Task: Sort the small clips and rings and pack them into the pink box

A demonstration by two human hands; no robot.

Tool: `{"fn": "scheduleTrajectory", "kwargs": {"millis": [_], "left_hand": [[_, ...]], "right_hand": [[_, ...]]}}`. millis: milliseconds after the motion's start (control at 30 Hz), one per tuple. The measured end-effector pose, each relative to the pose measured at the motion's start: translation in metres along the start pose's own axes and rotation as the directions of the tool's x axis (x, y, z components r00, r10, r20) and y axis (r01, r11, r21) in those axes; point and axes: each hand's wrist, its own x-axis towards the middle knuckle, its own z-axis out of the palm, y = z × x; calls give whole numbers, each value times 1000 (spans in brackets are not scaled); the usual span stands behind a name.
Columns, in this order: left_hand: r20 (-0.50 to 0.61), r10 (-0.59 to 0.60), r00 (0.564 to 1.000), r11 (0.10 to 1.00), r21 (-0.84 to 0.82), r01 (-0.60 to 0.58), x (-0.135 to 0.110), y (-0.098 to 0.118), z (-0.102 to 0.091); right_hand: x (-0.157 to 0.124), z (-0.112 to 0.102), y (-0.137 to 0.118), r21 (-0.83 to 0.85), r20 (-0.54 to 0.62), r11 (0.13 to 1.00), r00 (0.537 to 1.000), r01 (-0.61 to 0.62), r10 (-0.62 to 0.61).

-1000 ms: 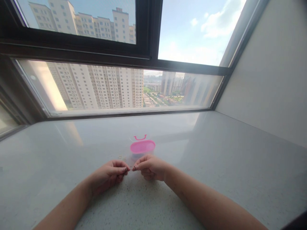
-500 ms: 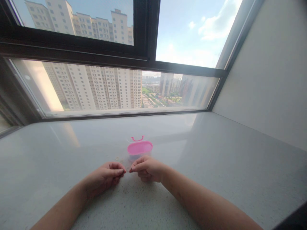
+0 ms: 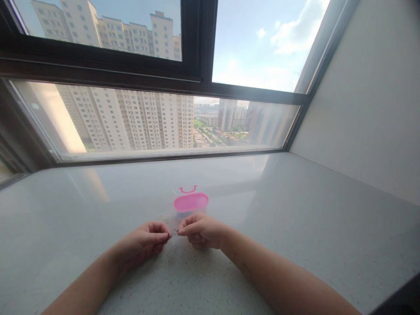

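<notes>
At lower centre, left hand (image 3: 146, 239) and right hand (image 3: 204, 232) each pinch a dark bit (image 3: 169, 236); a ring (image 3: 175, 232) is between, nearer right.

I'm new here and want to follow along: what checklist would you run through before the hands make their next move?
1. Left hand gripping: ok, a small dark piece shows at its pinched fingertips.
2. Right hand gripping: ok, a second dark piece shows at its pinched fingertips.
3. Fingertips apart: ok, there is a gap between the hands.
4. Pink-topped container upright on the counter: ok.
5. Container's top fastened: cannot tell.
6. Exact shape of the pinched pieces: cannot tell, too small.
</notes>
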Motion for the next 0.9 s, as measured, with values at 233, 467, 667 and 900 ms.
{"fn": "scheduleTrajectory", "kwargs": {"millis": [233, 467, 667, 900], "left_hand": [[-9, 8, 1000, 1000, 13, -8, 0, -1, 0], [-6, 9, 1000, 1000, -5, -9, 0, -1, 0], [-27, 14, 1000, 1000, 8, -14, 0, -2, 0], [-23, 30, 999, 999, 18, -30, -2, 2, 5]], "right_hand": [[0, 0, 0, -7, 10, 1000, 1000, 14, -14], [0, 0, 0, -16, -7, 1000, 1000, 17, -17], [0, 1, 1, -28, -31, 1000, 1000, -3, 2], [-1, 1, 2, -24, -18, 1000, 1000, 11, -11]]}}
